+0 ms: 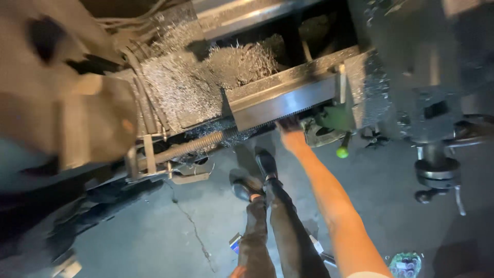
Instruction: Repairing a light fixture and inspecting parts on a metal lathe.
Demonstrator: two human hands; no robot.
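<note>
The right hand (290, 125) is stretched out at the end of a bare arm and pushed in under the front edge of the lathe bed (288, 100), beside the green-painted carriage part (337, 118) and its green knob lever (342, 151); its fingers are hidden in shadow there, so whether they are spread or closed on something cannot be told. The left hand is not seen. Metal swarf (180, 87) is heaped in the bed, and the shoes (257, 175) are planted on the concrete floor (170, 226) close to the machine, apparently for reach.

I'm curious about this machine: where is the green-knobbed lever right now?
In the head view, the green-knobbed lever hangs right of centre under the machine's metal rail, just right of the person's reaching right hand.
</note>
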